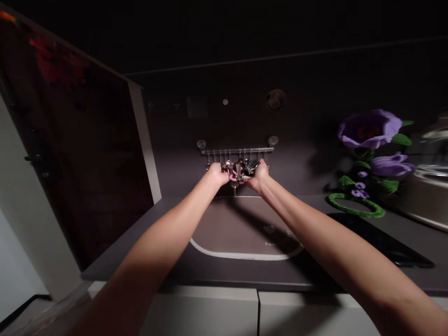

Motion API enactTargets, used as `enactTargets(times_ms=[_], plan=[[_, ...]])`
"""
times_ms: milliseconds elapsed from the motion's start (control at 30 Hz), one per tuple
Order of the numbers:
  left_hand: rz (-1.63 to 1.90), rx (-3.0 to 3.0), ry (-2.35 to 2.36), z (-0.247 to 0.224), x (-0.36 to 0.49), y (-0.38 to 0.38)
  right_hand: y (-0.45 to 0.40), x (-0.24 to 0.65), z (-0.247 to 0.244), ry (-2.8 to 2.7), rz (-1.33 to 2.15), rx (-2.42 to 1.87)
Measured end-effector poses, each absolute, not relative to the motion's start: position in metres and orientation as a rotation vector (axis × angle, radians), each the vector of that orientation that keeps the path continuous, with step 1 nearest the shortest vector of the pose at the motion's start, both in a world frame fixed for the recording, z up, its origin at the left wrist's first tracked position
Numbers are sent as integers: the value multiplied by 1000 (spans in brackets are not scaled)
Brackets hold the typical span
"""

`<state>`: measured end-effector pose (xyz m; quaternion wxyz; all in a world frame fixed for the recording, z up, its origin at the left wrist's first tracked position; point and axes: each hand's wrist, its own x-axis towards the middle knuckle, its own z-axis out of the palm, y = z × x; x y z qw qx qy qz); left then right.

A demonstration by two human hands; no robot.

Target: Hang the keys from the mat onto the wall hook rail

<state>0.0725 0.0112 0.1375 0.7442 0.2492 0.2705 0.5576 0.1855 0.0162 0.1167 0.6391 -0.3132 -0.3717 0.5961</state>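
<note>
Under hook rail (237, 150): bunch of keys (242, 169) is gathered up.
Left hand (219, 173): fingers are curled around keys; any pinch is hidden.
Right hand (259, 175): fingers are curled likewise; pinch cannot be told.

Two hands (219, 173), one bunch of keys (242, 169), one hook rack (237, 151), two suction cups (201, 144), two purple flowers (369, 129)

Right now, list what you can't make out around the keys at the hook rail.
Head view:
- Key bunch: partly hidden by the left hand and right hand; too small and dark to count.
- Hook rail: lower hooks hidden by the keys.
- Metal container: cut off by the right edge.
</note>
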Motion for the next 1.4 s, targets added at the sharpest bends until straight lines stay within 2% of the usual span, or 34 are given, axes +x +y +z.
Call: enactTargets(times_ms=[167, 333, 567, 800, 967, 1033, 1133, 1233, 1300, 1400], plan=[[1158, 411, 713, 73, 58, -5, -18, 192, 67, -595, 1573, -946], [907, 579, 801, 41, 33, -15, -32, 225, 46, -796, 1684, -1208], [829, 1126, 1105, 43, -10, -13, -46, 259, 56, -1271, 1235, -1560], [947, 1530, 1400, 38, -24, -16, -48, 284, 52, -1462, 824, -1611], [1021, 1830, 1448, 44, -35, -24, -58, 285, 59, -1707, 159, -1925], [1019, 1883, 1466, 55, -37, -31, -64, 277, 66, -1851, 14, -1915], [927, 1900, 1280, 74, -37, -48, -78, 257, 81, -2103, 184, -1651], [744, 1834, 941, 87, -29, -70, -97, 232, 92, -2253, 897, -1280], [747, 1699, 731, 87, -23, -81, -108, 218, 92, -2167, 1321, -1096], [825, 1464, 547, 71, -15, -87, -115, 203, 79, -1855, 1612, -967]])
